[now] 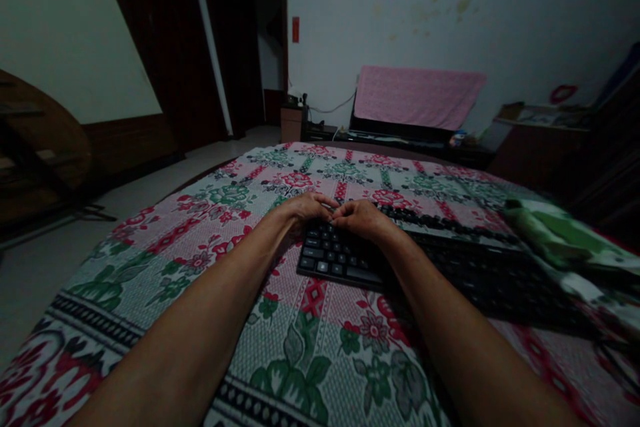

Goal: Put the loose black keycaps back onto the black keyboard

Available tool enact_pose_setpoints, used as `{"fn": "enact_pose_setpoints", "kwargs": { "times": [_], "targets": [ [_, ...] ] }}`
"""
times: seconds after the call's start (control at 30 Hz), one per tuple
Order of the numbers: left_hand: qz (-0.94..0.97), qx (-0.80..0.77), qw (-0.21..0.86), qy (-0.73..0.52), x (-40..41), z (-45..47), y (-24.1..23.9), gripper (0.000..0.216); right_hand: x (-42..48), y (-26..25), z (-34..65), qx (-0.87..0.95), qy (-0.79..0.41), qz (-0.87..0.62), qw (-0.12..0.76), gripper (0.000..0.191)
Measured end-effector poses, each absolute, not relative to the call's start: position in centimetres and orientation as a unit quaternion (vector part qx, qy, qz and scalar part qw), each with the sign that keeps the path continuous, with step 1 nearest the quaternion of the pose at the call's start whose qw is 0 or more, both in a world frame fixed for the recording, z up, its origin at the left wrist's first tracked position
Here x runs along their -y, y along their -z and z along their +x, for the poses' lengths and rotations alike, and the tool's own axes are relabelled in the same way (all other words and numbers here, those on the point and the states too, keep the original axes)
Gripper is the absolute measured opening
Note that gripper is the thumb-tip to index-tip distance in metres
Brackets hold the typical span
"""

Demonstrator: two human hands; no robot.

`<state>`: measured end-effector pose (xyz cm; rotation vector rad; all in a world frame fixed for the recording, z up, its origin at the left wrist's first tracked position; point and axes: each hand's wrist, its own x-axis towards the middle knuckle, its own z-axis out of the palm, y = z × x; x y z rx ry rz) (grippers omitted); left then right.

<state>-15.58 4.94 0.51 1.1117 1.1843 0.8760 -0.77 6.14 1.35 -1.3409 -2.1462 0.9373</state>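
A black computer keyboard (345, 259) lies on the flowered cloth, stretching off to the right beneath my right forearm. Over its far left corner, my left hand (311, 207) is bent, with its index finger and thumb close together. My right hand (363, 219) meets it there, thumb and fingertips pinched. Whatever the fingertips hold between them is too small and dark to make out. Along the keyboard's far side runs a line of small black pieces (445, 223), partly hidden by my right hand.
The flowered cloth (200, 260) covers the surface under the keyboard. A green and white bundle (560, 233) lies at the right, with a dark cable (615, 363) nearer me. Beyond stand a pink-draped screen (417, 97) and a cabinet (540, 147). A round wooden tabletop (45, 140) leans at left.
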Motion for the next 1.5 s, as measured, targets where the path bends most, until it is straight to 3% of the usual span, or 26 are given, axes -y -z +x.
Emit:
{"fn": "enact_pose_setpoints", "kwargs": {
  "times": [0.27,0.7,1.0,1.17,1.33,1.5],
  "targets": [
    [0.551,-0.475,0.577,-0.371,-5.3,-15.6,-0.3,0.044,-6.0,-2.2,-0.2,0.774,-0.369,-0.476,0.197,0.003],
    [0.569,-0.477,0.56,-0.366,-4.8,-15.2,-0.9,0.047,-6.7,-1.4,0.1,0.808,-0.347,-0.439,0.186,0.015],
    [0.428,-0.519,0.598,-0.436,-4.8,-15.7,-0.1,0.034,-7.1,0.1,0.7,0.862,-0.257,-0.376,0.223,0.022],
    [0.401,-0.57,0.525,-0.489,-4.2,-15.0,1.2,0.039,-7.0,0.6,0.7,0.854,-0.261,-0.378,0.244,0.021],
    [0.43,-0.562,0.449,-0.546,-3.8,-14.6,2.3,0.029,-7.1,0.4,0.8,0.848,-0.253,-0.389,0.256,0.02],
    [0.454,-0.565,0.434,-0.535,-3.7,-14.7,2.6,0.028,-7.1,0.3,0.6,0.83,-0.234,-0.442,0.245,0.02]
  ]
}}
